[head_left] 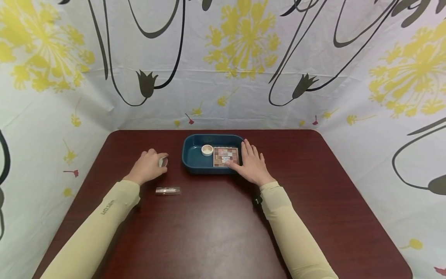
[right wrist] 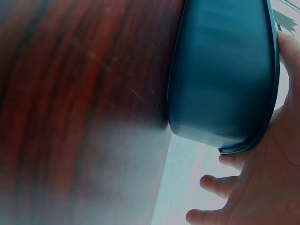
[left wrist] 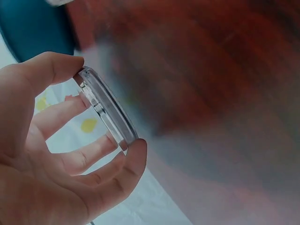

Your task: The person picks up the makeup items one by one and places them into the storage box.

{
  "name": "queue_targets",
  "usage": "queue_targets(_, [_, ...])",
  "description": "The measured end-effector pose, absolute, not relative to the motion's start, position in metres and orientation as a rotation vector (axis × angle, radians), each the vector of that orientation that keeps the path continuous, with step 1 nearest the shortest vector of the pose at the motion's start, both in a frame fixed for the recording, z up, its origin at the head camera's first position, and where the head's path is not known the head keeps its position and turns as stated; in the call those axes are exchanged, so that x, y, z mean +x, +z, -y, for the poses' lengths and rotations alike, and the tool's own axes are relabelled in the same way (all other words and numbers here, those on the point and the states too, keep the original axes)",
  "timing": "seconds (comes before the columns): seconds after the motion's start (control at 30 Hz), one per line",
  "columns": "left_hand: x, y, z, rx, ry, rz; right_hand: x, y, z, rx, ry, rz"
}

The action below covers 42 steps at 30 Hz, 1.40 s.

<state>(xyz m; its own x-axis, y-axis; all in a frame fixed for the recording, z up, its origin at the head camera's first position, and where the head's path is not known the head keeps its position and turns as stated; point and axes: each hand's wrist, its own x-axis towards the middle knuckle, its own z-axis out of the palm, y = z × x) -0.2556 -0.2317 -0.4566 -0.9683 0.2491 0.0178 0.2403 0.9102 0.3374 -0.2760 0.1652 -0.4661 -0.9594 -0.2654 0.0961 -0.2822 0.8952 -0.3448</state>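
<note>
My left hand (head_left: 148,166) pinches a small round, flat clear case (left wrist: 108,108) by its edge, between thumb and fingers. In the left wrist view the case is seen nearly edge-on; the head view shows it just left of the blue tray (head_left: 200,170). What the case contains cannot be told. My right hand (head_left: 252,164) rests at the tray's right end, fingers extended along the outside and thumb across the front rim. Inside the tray are an eyeshadow palette (head_left: 219,157) and a small round white pot (head_left: 207,150) with a pale, divided top.
A clear cosmetic tube (head_left: 168,190) lies on the dark red wooden table (head_left: 195,232), in front of the tray and to its left. White cloth (head_left: 181,104) printed with flowers hangs behind the table and along both sides.
</note>
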Motion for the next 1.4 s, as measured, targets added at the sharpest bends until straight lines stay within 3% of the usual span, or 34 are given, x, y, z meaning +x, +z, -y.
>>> queue_targets(0.7, [-0.250,-0.413,0.240,0.334,0.792,-3.227,-0.276,-0.467,-0.167,0.437,0.572,3.022])
queue_targets(1.4, [-0.246,-0.393,0.206,0.318,0.959,-3.203,-0.276,-0.467,-0.167,0.450,0.580,3.014])
